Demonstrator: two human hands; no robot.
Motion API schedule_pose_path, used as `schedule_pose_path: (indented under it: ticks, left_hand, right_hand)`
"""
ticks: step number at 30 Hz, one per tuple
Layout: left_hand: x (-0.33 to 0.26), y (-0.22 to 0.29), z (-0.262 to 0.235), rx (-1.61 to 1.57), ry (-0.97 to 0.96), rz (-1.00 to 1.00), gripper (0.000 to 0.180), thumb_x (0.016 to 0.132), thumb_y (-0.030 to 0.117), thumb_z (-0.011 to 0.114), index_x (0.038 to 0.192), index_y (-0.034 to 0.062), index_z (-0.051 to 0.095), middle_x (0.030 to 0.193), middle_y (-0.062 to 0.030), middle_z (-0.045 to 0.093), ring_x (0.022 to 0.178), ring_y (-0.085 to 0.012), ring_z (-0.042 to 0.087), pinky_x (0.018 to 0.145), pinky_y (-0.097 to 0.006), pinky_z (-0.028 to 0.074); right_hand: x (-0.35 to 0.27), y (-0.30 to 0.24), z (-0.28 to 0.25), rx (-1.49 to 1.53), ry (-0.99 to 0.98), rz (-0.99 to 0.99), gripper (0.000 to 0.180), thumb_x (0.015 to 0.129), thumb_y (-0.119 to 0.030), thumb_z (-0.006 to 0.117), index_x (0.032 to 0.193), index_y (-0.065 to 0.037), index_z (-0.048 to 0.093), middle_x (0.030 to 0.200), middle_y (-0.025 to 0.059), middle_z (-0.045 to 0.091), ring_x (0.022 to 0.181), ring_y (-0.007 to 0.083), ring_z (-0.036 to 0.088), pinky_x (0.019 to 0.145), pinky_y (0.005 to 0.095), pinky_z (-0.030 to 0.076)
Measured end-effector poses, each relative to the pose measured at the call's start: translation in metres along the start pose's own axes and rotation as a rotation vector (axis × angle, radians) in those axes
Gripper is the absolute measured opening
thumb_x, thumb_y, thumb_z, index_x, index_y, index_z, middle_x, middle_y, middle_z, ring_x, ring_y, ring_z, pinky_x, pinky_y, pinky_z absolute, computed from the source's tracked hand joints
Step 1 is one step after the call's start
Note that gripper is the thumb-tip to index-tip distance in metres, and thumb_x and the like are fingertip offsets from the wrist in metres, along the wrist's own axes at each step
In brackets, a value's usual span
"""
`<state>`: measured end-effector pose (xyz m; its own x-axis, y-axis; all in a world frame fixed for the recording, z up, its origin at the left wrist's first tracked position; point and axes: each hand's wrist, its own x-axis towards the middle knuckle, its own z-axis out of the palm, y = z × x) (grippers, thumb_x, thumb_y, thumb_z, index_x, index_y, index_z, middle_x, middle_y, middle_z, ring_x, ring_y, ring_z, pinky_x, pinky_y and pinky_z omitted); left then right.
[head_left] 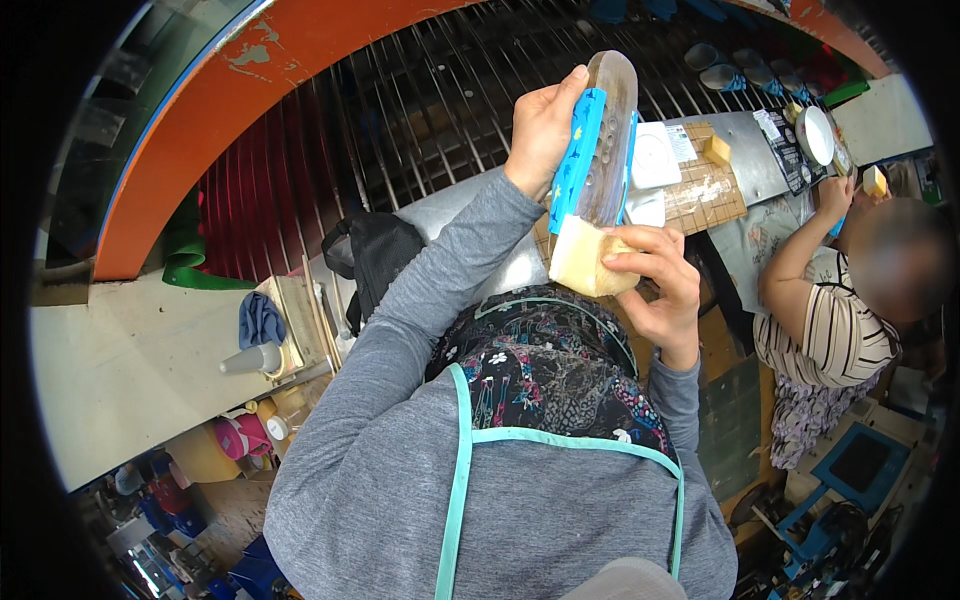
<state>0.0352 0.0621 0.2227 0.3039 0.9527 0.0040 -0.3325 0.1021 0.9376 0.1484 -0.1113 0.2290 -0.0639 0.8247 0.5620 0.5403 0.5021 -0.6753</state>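
My left hand (545,135) grips a shoe last (612,150) by its left edge, held up with its long, dimpled grey-brown underside showing. A blue patterned strap (578,150) wraps its side, and more blue shows along the right edge. In my right hand (662,285) a pale yellow sponge block (585,255) is pinched between thumb and fingers. The sponge overlaps the near end of the last; whether it presses on it I cannot tell.
Metal rods (430,90) run beneath an orange arched frame (190,130). To the right are a white container (654,150), a brown gridded board (715,195) with a yellow block (717,150), and a white bowl (815,136). A co-worker in a striped top (835,335) holds another yellow block.
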Motion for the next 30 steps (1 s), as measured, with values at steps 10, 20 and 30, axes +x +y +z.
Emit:
schedule_pose_path:
  ticks: [10, 20, 30]
  left_hand:
    - [-0.005, 0.004, 0.0, -0.109, 0.045, -0.033, 0.047, 0.095, 0.044, 0.055, 0.073, 0.0026, 0.063, 0.059, -0.0035, 0.061, 0.047, -0.0097, 0.056, 0.044, -0.022, 0.047]
    - [0.003, -0.001, -0.04, -0.142, 0.499, 0.328, 0.048, 0.097, 0.043, 0.052, 0.069, 0.0049, 0.062, 0.06, 0.0003, 0.059, 0.051, -0.0059, 0.054, 0.047, -0.022, 0.044]
    - [0.002, 0.001, -0.049, -0.075, 0.565, 0.49, 0.05, 0.098, 0.043, 0.051, 0.069, 0.0046, 0.063, 0.059, 0.0016, 0.059, 0.052, -0.0051, 0.053, 0.051, -0.021, 0.044]
  right_hand:
    - [0.017, 0.01, -0.009, -0.07, 0.241, 0.083, 0.04, 0.064, 0.007, 0.062, 0.101, -0.007, 0.069, 0.114, 0.0139, 0.064, 0.102, 0.0269, 0.063, 0.088, 0.035, 0.05]
    - [-0.013, 0.001, 0.046, -0.015, 0.259, 0.256, 0.039, 0.063, 0.002, 0.069, 0.1, -0.01, 0.071, 0.107, 0.01, 0.064, 0.095, 0.0253, 0.06, 0.085, 0.034, 0.045]
    - [-0.014, 0.004, 0.052, -0.028, 0.176, 0.193, 0.04, 0.059, 0.001, 0.07, 0.098, -0.011, 0.072, 0.105, 0.0096, 0.064, 0.093, 0.0249, 0.06, 0.082, 0.0342, 0.045]
